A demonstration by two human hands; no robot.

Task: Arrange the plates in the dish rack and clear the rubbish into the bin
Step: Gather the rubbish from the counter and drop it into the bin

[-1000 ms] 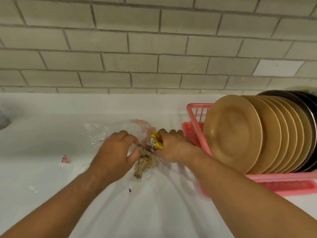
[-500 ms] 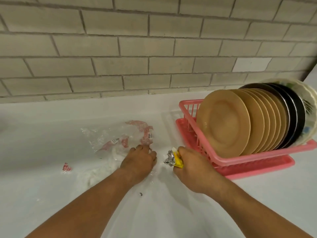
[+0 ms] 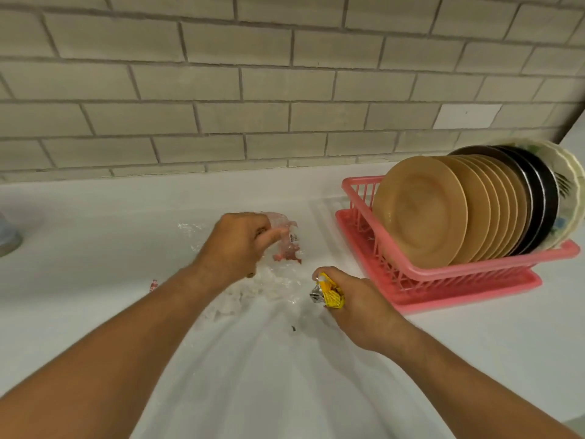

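My left hand (image 3: 237,245) pinches a clear plastic wrapper with red print (image 3: 286,239) and lifts it off the white counter. My right hand (image 3: 357,305) grips a crumpled yellow and silver wrapper (image 3: 327,291) just left of the pink dish rack (image 3: 443,274). In the rack several tan plates (image 3: 421,210) stand upright in a row, with dark plates (image 3: 535,191) and pale patterned plates (image 3: 569,185) behind them. More crumpled clear plastic (image 3: 253,289) lies on the counter under my left wrist.
A small red scrap (image 3: 154,285) lies on the counter left of my left forearm. A tiny dark crumb (image 3: 293,328) sits between my arms. A grey object (image 3: 8,239) shows at the left edge. A brick-tiled wall backs the counter. No bin is in view.
My left hand moved up and away from the counter, taking hold of the red-printed clear wrapper. The brown scrap it handled a second ago is out of sight. My right hand kept the yellow wrapper.
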